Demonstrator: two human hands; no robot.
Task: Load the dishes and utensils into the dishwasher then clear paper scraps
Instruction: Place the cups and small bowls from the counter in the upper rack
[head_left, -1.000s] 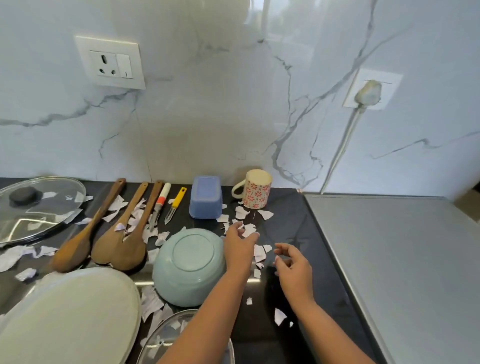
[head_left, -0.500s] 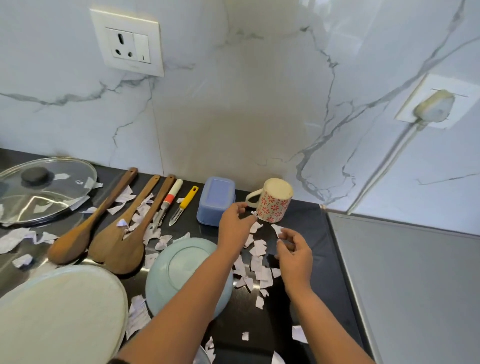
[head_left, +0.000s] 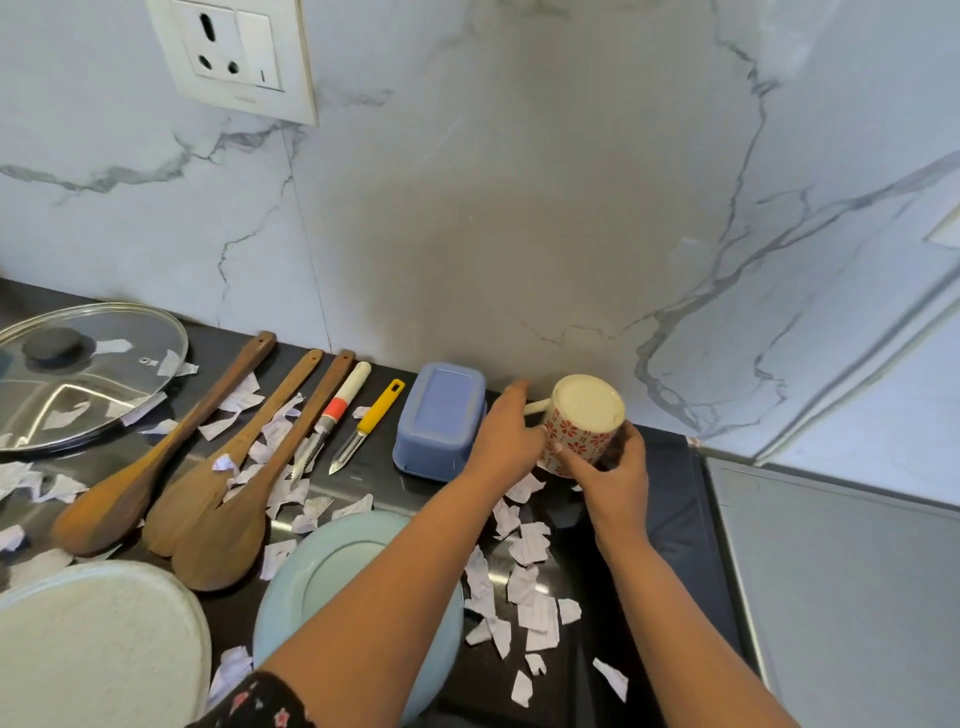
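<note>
A cream mug (head_left: 587, 410) with red flowers stands upside down at the back of the black counter (head_left: 670, 519), by the wall. My left hand (head_left: 506, 441) holds it from the left at the handle. My right hand (head_left: 621, 478) grips its right side. White paper scraps (head_left: 530, 587) lie scattered in front of the mug and between the utensils. Left of the mug sit an upturned blue container (head_left: 439, 421), a yellow-handled peeler (head_left: 371, 418), a white-handled knife (head_left: 337, 415) and three wooden spoons (head_left: 156, 452). An upturned light blue bowl (head_left: 332, 566) lies under my left forearm.
A glass lid (head_left: 78, 374) rests at the far left and a white plate (head_left: 93, 644) at the lower left. A grey appliance top (head_left: 841, 597) adjoins the counter on the right. A wall socket (head_left: 234, 52) sits on the marble wall above.
Both hands have moved from the scraps back to the mug and taken hold of it. The view has moved closer to the wall.
</note>
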